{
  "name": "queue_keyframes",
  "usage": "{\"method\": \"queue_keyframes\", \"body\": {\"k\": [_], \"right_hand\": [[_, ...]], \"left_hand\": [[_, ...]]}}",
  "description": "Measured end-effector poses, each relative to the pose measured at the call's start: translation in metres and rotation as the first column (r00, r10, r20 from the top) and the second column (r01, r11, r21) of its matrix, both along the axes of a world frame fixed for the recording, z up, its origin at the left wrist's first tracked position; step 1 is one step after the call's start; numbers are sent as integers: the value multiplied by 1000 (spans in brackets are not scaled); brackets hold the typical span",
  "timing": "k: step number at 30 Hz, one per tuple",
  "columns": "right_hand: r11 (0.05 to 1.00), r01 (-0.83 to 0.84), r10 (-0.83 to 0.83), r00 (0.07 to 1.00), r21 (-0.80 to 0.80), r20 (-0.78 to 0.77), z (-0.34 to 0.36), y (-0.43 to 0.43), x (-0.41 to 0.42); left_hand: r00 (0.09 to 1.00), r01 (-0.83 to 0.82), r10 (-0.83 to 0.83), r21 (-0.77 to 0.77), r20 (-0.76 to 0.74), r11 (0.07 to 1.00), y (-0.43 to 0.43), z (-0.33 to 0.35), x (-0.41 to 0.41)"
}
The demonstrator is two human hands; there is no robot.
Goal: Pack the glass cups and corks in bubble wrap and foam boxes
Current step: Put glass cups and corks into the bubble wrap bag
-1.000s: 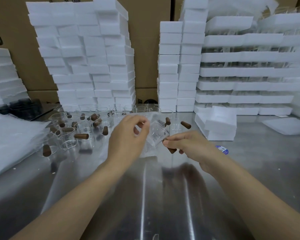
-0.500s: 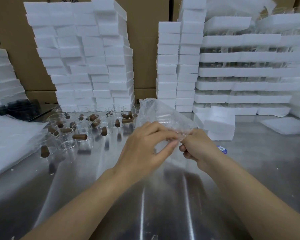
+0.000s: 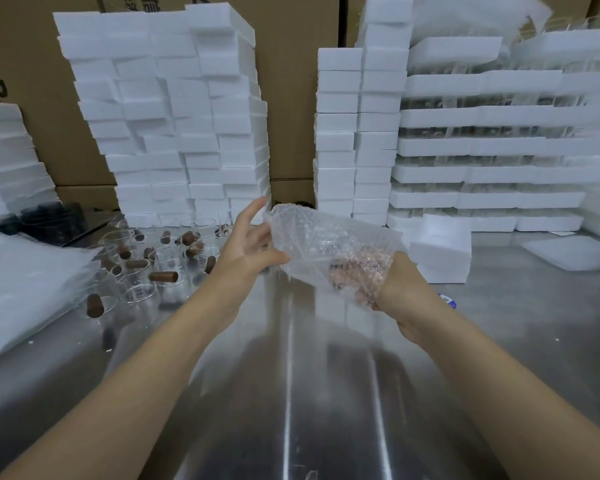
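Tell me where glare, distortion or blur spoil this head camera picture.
Head view: bright glare streaks run down the steel table; the wide lens leans the left foam box stack outward; the fingers of the right hand show only as a pink smear through the bubble wrap.

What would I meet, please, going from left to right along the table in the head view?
Pile of white sheets → glass cups and corks → left hand → bubble wrap → right hand → loose foam box → flat foam sheet.
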State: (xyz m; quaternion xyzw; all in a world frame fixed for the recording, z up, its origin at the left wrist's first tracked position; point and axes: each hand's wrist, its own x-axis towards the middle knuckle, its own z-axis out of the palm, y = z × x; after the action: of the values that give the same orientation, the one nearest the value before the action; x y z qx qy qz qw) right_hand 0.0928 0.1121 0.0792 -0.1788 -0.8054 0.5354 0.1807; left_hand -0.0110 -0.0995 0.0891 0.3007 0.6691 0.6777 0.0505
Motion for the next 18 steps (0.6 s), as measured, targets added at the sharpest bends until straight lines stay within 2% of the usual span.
{"method": "queue_keyframes", "body": {"k": [3,8,10,13,18], "right_hand": [[994,-109,109,994,-10,-1,1,-2,-1],[965,-211,185,969,-156,-162,1,0,2],[959,-252,235,962,-126,-139,3,-1,5],[973,-207,199,977,-104,-79,1,-1,4],[967,-206,201,978,-152,-48,-5,2,3]], "left_hand": [[999,41,-41,-17,5,999,0,-1,-2],[998,36,-37,-31,-46,999,-1,0,0],[996,59,-61,-30,-58,998,0,0,2],[995,84,-86,-45,-47,995,1,0,5],[997,64,-65,-26,-32,998,3,-5,4]]}}
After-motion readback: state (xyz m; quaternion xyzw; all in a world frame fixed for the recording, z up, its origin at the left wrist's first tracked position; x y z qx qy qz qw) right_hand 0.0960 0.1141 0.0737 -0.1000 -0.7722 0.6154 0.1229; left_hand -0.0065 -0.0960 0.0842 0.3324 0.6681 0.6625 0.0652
